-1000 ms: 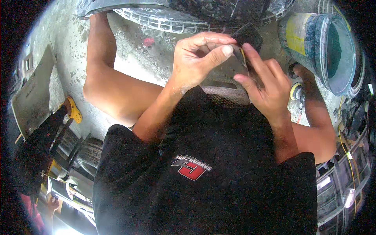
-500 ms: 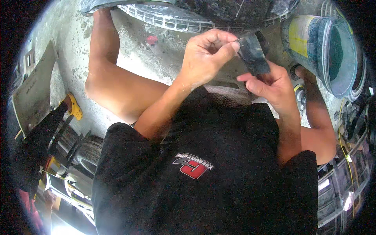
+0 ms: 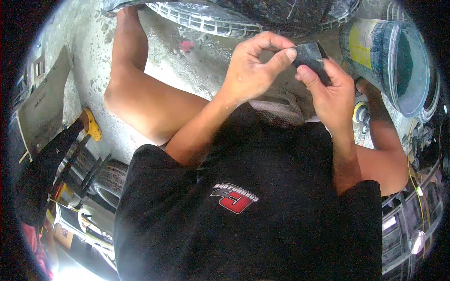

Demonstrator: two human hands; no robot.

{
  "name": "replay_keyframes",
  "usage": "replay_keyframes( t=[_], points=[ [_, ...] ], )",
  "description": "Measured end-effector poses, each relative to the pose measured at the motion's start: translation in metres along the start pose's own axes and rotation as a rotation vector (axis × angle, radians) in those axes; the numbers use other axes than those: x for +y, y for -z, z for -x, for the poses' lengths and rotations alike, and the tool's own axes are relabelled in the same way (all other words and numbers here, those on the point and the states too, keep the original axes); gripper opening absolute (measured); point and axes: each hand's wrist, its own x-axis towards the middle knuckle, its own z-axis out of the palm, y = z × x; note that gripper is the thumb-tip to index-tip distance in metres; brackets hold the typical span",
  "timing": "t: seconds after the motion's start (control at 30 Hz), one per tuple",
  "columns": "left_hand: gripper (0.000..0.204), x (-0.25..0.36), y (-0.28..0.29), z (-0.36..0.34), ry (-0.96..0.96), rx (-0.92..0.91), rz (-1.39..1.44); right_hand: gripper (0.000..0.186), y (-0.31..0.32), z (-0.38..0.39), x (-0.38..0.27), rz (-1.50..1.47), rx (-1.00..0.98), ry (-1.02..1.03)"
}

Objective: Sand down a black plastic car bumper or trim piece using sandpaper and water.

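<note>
Between my two hands is a small sheet of dark grey sandpaper [image 3: 308, 55], bent in a curve with its far-right edge raised. My left hand [image 3: 251, 70] pinches its left corner between thumb and forefinger. On the other side, my right hand [image 3: 332, 96] grips the lower right part, thumb in front and fingers partly hidden behind the sheet. Just beyond the hands lies a large dark, dusty piece [image 3: 262, 14] with a pale lattice rim.
To the right, a bucket [image 3: 391, 65] with a yellow patch holds dark liquid. A round tool with a yellow edge [image 3: 361, 114] is near my right leg. At left are a leaning panel [image 3: 44, 110], tyres [image 3: 110, 180] and another person's foot in a yellow clog [image 3: 93, 125].
My right hand has moved up, its thumb now pressing on the sandpaper. The sandpaper has gone from hanging slanted with two flaps showing to a bent, compact shape.
</note>
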Motion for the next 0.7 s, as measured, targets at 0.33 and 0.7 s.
replay_keyframes(
  t=[0.33, 0.7],
  points=[
    [0.014, 0.027, 0.008, 0.003, -0.017, 0.053, 0.132, 0.023, -0.016, -0.016, -0.020, -0.114, -0.026, 0.124],
    [0.038, 0.009, 0.059, -0.055, -0.084, 0.254, 0.591, 0.029, -0.017, -0.063, 0.007, 0.626, 0.176, 0.682]
  ],
)
